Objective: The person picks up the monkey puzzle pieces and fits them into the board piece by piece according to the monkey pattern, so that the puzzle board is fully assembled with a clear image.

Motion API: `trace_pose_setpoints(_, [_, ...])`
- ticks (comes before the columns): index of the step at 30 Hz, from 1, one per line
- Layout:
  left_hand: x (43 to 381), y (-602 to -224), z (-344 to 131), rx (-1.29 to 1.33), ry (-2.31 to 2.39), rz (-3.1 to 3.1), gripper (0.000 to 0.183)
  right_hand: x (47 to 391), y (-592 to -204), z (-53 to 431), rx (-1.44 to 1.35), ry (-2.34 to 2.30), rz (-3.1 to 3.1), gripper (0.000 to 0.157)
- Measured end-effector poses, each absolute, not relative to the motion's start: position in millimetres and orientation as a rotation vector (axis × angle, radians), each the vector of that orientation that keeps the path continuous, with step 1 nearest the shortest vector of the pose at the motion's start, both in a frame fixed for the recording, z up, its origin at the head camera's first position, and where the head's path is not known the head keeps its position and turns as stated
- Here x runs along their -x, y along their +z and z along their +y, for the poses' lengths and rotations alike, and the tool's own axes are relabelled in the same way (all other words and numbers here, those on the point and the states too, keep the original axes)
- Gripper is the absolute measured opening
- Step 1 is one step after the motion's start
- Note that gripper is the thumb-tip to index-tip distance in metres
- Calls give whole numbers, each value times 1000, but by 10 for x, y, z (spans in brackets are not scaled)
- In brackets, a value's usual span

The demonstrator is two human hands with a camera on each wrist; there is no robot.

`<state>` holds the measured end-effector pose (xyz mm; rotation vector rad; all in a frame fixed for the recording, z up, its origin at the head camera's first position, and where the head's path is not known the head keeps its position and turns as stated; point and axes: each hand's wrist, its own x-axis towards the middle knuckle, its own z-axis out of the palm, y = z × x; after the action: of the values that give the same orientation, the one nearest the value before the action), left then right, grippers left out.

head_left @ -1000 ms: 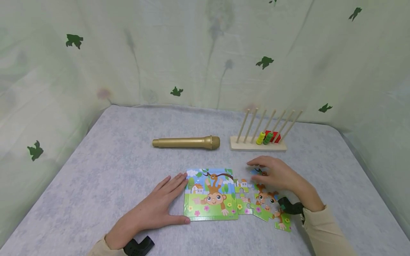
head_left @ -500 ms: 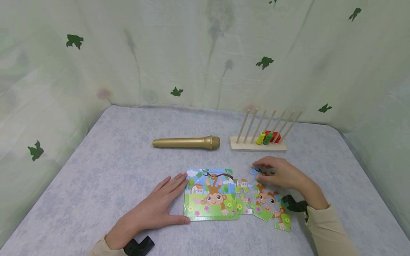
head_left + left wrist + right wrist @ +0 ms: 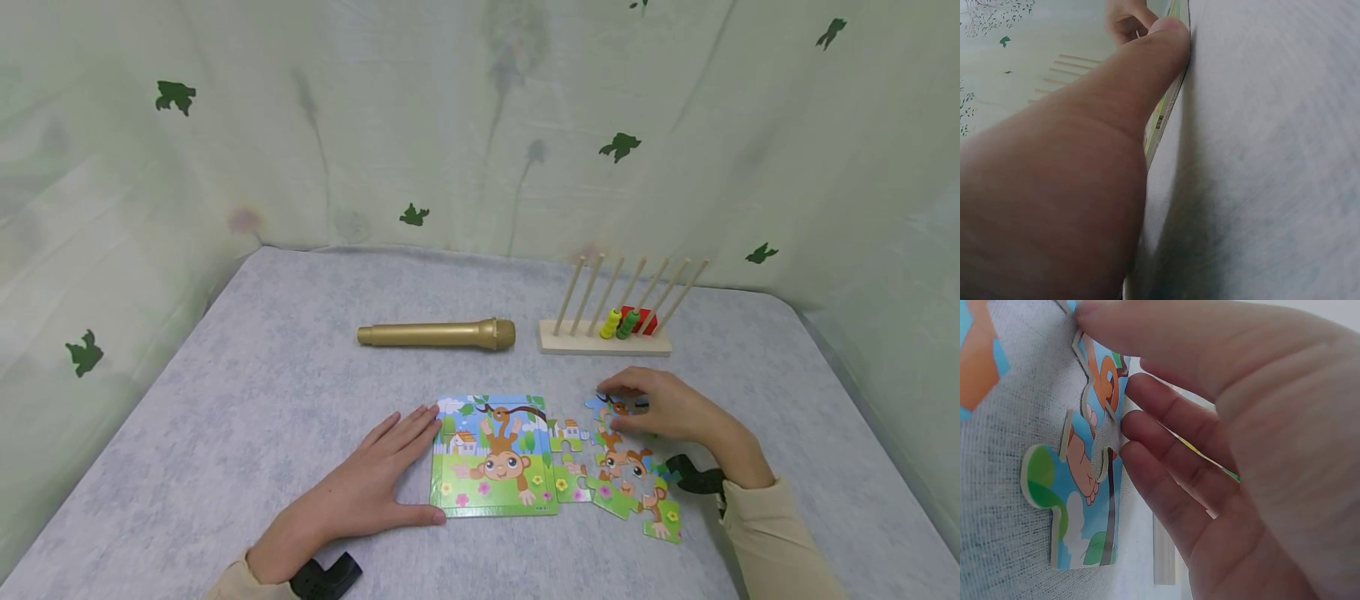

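Head view has the left hand (image 3: 375, 483) lying with its fingers straight and spread, fingertips and thumb right at the near side of the monkey puzzle board (image 3: 495, 458), so the board sits just right of that hand. The right hand (image 3: 666, 406) is curved over the top end of a bunch of loose puzzle pieces (image 3: 618, 464); the rest run from below its thumb toward the person, and a couple sit just left of it, up against the board. Right wrist view puts the thumb by one edge of the tail piece (image 3: 1109, 378) and the fingertips along the far edge, but honestly can't tell if that's a real pinch. Just past the right hand there's a wooden peg stand (image 3: 588, 340), and beyond the left fingertips lies a gold microphone (image 3: 431, 335).
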<state>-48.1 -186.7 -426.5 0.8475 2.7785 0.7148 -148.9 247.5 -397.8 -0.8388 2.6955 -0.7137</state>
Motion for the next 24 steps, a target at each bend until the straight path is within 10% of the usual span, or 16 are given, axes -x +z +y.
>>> trace_pose_setpoints(24, [490,-4267,-1862,-831,698,2773,115,1489,-3981,2466,873,-688,2689,39])
